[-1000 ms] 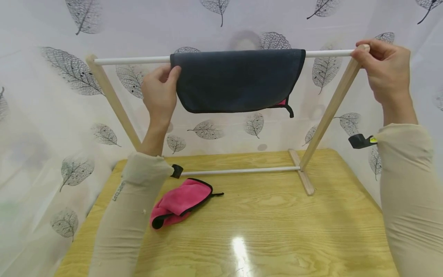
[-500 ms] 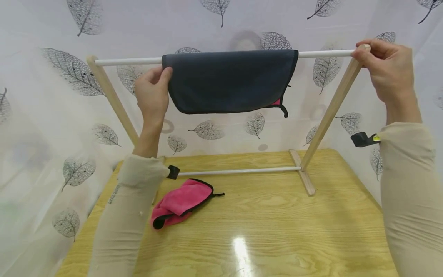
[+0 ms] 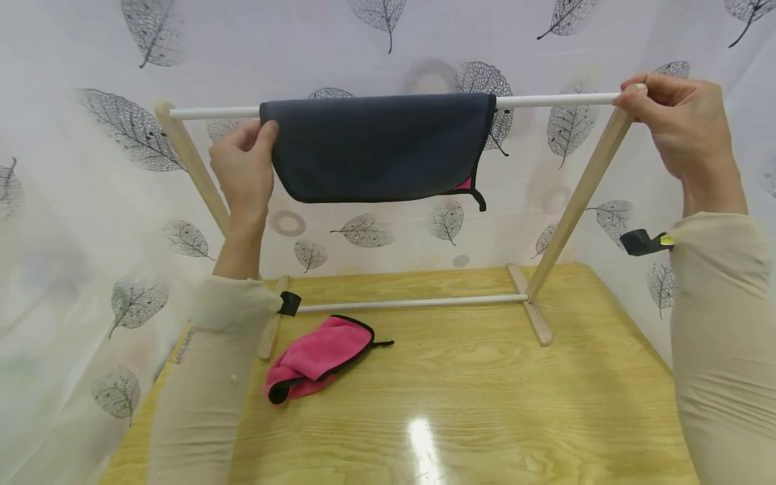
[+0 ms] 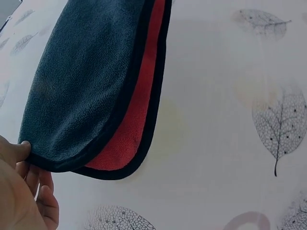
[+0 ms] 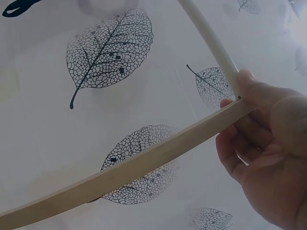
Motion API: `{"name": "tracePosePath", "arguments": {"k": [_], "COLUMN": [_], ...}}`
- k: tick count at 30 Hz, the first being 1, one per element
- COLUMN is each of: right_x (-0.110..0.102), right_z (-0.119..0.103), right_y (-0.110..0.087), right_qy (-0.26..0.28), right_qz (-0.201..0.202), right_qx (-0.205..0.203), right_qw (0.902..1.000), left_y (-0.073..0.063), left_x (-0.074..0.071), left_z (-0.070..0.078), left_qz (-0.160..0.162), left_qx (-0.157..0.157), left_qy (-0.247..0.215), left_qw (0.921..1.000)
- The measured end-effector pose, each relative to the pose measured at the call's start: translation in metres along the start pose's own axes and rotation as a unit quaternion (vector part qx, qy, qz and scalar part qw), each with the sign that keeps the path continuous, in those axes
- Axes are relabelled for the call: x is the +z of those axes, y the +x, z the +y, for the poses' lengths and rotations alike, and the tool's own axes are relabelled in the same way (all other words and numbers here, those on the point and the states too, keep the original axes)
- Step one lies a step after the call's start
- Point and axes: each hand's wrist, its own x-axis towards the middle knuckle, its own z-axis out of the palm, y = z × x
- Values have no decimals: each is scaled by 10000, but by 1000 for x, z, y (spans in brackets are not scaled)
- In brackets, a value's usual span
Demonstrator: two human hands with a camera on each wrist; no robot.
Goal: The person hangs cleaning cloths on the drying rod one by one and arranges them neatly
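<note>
A dark grey towel (image 3: 382,148) with black edging and a pink underside hangs folded over the white top bar (image 3: 558,100) of a wooden rack. My left hand (image 3: 244,168) pinches the towel's left edge close to the bar. In the left wrist view the thumb lies on the grey face of the towel (image 4: 91,86), and the pink layer shows behind it. My right hand (image 3: 685,128) grips the top of the rack's right post (image 3: 582,195), where the bar joins it. The right wrist view shows thumb and fingers around that wooden post (image 5: 144,158).
A crumpled pink towel (image 3: 321,353) with black edging lies on the wooden table (image 3: 473,404), in front of the rack's lower white bar (image 3: 418,302). The rack's right foot (image 3: 536,320) stands on the table. Behind hangs a white curtain (image 3: 388,263) with leaf prints.
The grey towel has slid left along the top bar, with my left hand holding its edge. My right hand stays on the right post.
</note>
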Motion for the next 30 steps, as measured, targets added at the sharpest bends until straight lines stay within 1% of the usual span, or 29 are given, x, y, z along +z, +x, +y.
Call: {"name": "tracePosePath", "arguments": {"k": [4, 9, 11, 15, 19, 22, 26, 30], "right_x": [-2, -2, -2, -3, -2, -2, -2, -2], "right_z": [-1, 0, 1, 2, 3, 3, 2, 2], "right_y": [-1, -1, -1, 0, 1, 2, 1, 1], "right_qy": [-2, 443, 516, 533, 602, 665, 787, 854], "right_qz": [-44, -30, -43, -95, -114, -145, -181, -187], "right_qx": [69, 55, 37, 30, 10, -48, -146, -167], "right_qw": [10000, 9990, 9987, 9985, 9981, 9977, 9966, 9960], "left_y": [2, 5, 8, 14, 19, 21, 23, 25], "left_x": [-6, -11, -14, -21, -30, -36, -42, -50], "left_z": [-1, -4, -5, -6, -8, -10, -10, -8], "left_qz": [59, 164, 211, 350, 506, 623, 755, 899], "left_qx": [-130, -109, -163, -323, -434, -419, -461, -689], "left_qy": [27, 135, 98, -40, -52, 98, 105, 233], "left_qw": [9999, 9997, 9996, 9989, 9978, 9971, 9960, 9933]}}
